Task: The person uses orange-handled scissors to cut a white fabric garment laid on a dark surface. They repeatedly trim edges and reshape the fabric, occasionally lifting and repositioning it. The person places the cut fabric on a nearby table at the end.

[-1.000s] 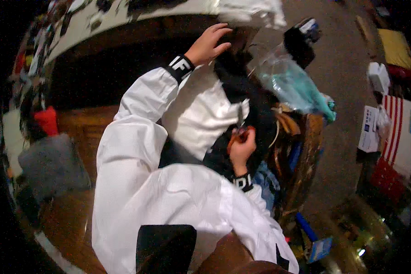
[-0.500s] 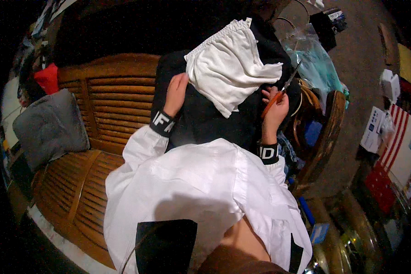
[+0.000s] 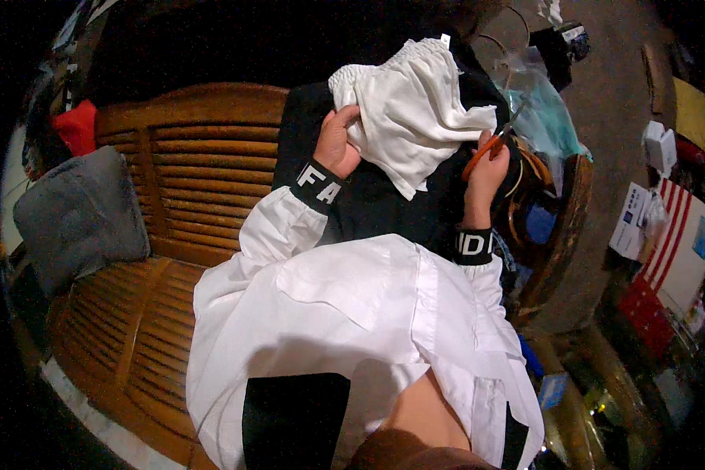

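Note:
A pair of white shorts with a gathered waistband lies spread over black cloth across my lap, its waistband pointing away from me. My left hand grips the left edge of the shorts, thumb on top and the other fingers tucked under the fabric. In my right hand is a pair of scissors with orange handles, its blades pointing up and to the right. The right fingertips come close to the lifted right corner of the shorts; whether they touch it I cannot tell.
To my left stands a slatted wooden bench with a grey cushion and something red. A clear and teal plastic bag lies beyond my right hand, near a curved wooden armrest. Boxes sit farther right.
My left hand has moved inward and taken hold of the left edge of the shorts. My right hand still holds the scissors. The whole view has shifted slightly.

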`<action>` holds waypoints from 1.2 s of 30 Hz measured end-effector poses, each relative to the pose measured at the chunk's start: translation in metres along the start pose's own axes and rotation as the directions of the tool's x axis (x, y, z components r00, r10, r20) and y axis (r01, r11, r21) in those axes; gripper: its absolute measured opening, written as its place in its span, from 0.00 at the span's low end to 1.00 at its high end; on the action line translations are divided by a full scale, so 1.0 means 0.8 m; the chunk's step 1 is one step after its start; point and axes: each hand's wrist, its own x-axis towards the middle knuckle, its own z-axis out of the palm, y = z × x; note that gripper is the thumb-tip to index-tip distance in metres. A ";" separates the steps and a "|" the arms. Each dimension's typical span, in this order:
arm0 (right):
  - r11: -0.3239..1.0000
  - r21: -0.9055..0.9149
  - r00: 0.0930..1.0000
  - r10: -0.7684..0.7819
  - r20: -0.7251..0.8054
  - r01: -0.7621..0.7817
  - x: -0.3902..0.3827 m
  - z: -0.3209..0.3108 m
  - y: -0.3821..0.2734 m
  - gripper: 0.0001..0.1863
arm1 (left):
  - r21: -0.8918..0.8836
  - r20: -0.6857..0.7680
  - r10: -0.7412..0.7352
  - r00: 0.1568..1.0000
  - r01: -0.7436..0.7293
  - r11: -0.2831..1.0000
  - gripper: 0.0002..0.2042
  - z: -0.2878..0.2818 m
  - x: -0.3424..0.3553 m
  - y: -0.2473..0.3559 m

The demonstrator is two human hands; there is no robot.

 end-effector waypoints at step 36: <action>0.843 0.485 0.967 0.149 0.209 -0.234 -0.083 -0.054 0.035 0.18 | 0.567 0.690 -0.445 0.571 -0.809 -0.158 0.13 -0.039 -0.128 -0.019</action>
